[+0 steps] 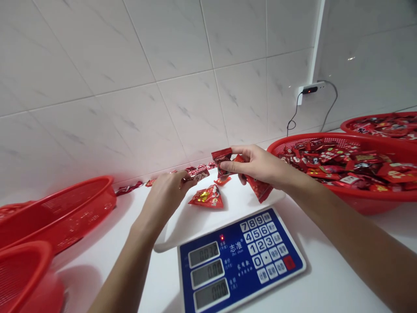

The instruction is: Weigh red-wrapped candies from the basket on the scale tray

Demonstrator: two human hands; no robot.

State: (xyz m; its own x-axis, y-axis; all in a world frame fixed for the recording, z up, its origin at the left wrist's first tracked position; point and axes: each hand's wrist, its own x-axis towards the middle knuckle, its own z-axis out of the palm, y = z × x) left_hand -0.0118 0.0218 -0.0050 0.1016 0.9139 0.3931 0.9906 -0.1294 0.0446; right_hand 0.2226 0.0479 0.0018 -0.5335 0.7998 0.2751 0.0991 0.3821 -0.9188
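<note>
My left hand point(169, 191) pinches a small red wrapped candy point(199, 174) above the left side of the scale's white tray point(185, 227). Over the tray's right side, my right hand point(254, 165) is closed on red candy packets; one point(222, 161) is between thumb and fingertips, another point(259, 188) hangs below the palm. On the tray between both hands lies a red pyramid-shaped packet point(207, 196) with gold print. Just behind it is a small orange-red packet point(223, 181). The blue keypad panel point(241, 261) of the scale faces me, its top display reading about 0.032.
A red basket point(368, 204) full of wrapped candies stands at right, with another candy-filled basket point(347, 126) behind it. Red baskets point(107, 191) occupy the left. Loose candies point(128, 188) lie along the tiled wall. A power strip point(321, 85) with cables is mounted there.
</note>
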